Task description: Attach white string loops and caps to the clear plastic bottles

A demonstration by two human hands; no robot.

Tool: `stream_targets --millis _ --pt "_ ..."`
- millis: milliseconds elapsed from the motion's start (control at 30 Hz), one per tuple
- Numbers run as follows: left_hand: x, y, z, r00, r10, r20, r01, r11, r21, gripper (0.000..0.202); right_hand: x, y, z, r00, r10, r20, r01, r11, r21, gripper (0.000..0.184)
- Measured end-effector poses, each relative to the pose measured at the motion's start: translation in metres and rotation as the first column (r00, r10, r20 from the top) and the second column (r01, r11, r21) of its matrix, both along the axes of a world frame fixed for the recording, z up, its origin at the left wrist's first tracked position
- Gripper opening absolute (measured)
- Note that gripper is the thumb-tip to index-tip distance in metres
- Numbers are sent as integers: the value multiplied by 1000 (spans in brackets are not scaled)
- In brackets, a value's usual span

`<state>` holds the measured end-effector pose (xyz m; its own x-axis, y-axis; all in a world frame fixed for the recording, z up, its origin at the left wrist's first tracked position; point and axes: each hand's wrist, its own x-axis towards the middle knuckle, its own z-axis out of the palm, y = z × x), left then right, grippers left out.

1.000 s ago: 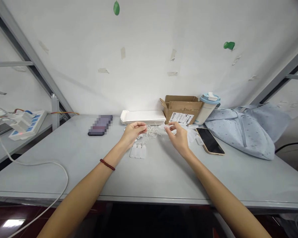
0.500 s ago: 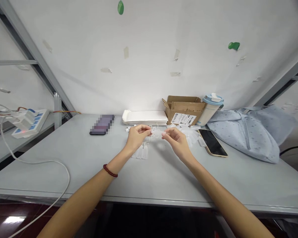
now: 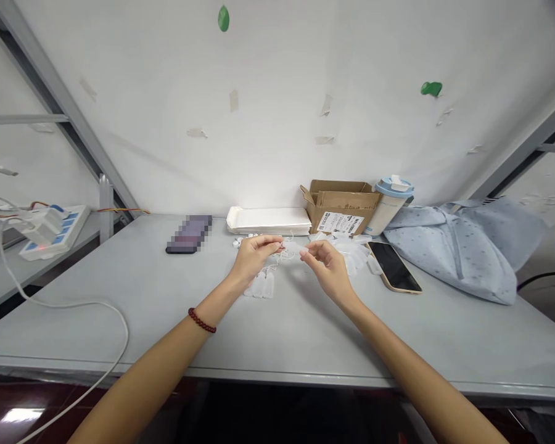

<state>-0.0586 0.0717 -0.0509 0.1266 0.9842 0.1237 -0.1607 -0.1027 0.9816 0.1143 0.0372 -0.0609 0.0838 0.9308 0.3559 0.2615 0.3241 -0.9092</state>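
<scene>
Head camera view: two bare hands meet over the gray tabletop (image 3: 305, 351), with a small clear tag (image 3: 295, 248) between them. Think of that tag as the middle of a clock, with 12 toward the wall (image 3: 268, 160). The right hand (image 3: 327, 264) pinches the tag's end at 3 o'clock. The left hand (image 3: 254, 256) pinches the end at 9 o'clock; it is too small to tell if those fingers grip a string too. White strings (image 3: 287, 254) lie in a tangle just under the tag. Three more tags (image 3: 261, 285) sit side by side at 7 o'clock, with strings on top. At 3 o'clock there is a messy pile of clear tags (image 3: 354, 251), then a phone (image 3: 395, 268) touching or just beside it, then a pale blue bag (image 3: 453, 253). A white stack (image 3: 271, 219) is at 11 o'clock. Between 1 and 2 is an open brown box (image 3: 345, 202), and a cup (image 3: 385, 213) with a blue lid stands at 2. Well away at 9 is a dark phone (image 3: 189, 234).
</scene>
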Motion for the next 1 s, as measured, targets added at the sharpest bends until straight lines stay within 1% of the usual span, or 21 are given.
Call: stream_targets --millis 233,400,533,633,767,833,900,1000 --pt "0 0 0 1000 11 -7 -11 1000 0 22 -1 -3 0 987 -11 159 -5 995 97 19" --pt "0 -1 1 1000 2 4 -2 1000 -5 23 -1 -3 -3 970 -20 242 -21 986 167 16" --pt "1 -2 -1 998 -24 -51 26 999 30 20 -3 -4 -6 951 -59 304 -13 973 230 16" --pt "1 -4 -1 994 -32 -108 39 997 63 21 -5 -4 -9 943 -97 319 20 971 237 14" --pt "2 -5 1 991 -27 -131 40 995 93 24 -6 -3 -14 944 -146 297 76 969 233 13" --pt "3 -7 2 988 -30 -151 49 991 125 25 -6 -3 -15 944 -167 283 102 968 229 14" --pt "4 -9 1 980 -37 -197 75 979 188 26 -5 -2 -15 946 -181 270 122 967 223 15" --pt "5 -13 -1 948 -26 -317 132 938 319 27 -5 -2 -15 949 -192 249 139 966 216 17"
